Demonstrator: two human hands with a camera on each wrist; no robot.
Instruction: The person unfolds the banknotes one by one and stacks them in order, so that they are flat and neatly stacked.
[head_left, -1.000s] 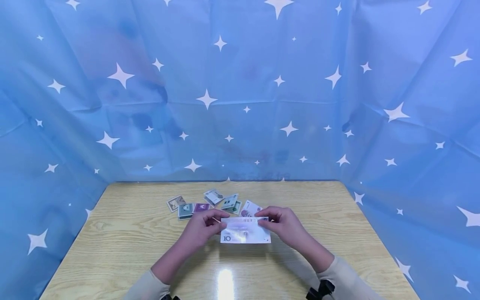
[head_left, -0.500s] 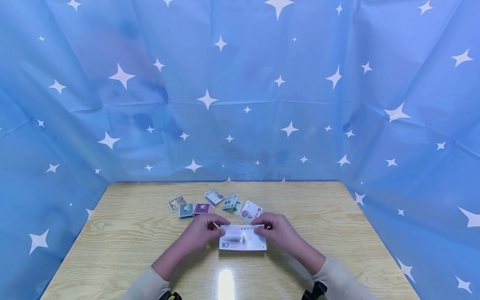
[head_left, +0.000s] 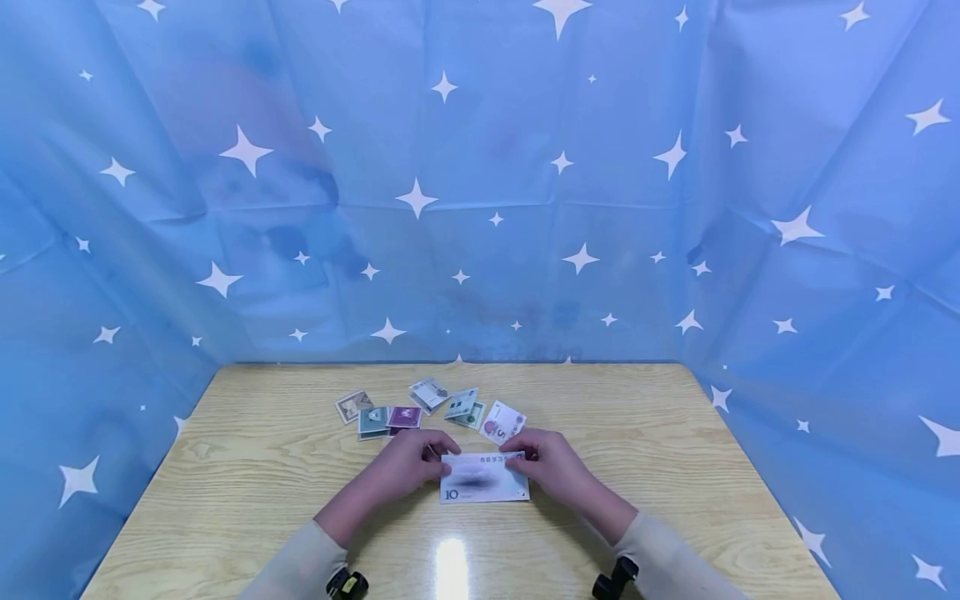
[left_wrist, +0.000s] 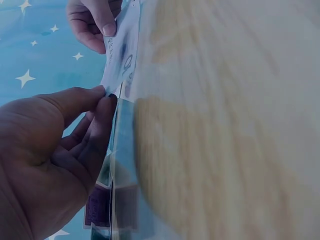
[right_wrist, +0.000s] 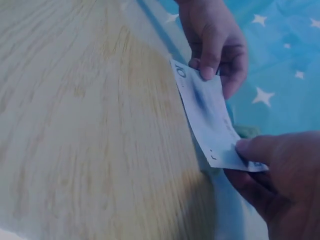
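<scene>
A pale banknote (head_left: 483, 479) marked 10 is stretched between both hands, its long side facing me, close over the wooden table. My left hand (head_left: 412, 458) pinches its left end near the far corner, thumb on top and fingers beneath. At the other end, my right hand (head_left: 552, 467) pinches the far right corner the same way. In the right wrist view the banknote (right_wrist: 205, 112) bows slightly between the two grips. Just beyond the hands lies a pale purple banknote (head_left: 503, 422) marked 5.
Several folded banknotes lie farther back: a brown one (head_left: 353, 406), a dark green one (head_left: 372, 422), a magenta one (head_left: 405, 417), a grey one (head_left: 429, 394) and a green one (head_left: 462, 404). A blue starry cloth (head_left: 480, 250) hangs behind the wooden table (head_left: 225, 500).
Both hands have brought the 10 banknote slightly nearer to me and lower toward the table. The 5 banknote, partly covered before, now shows more fully.
</scene>
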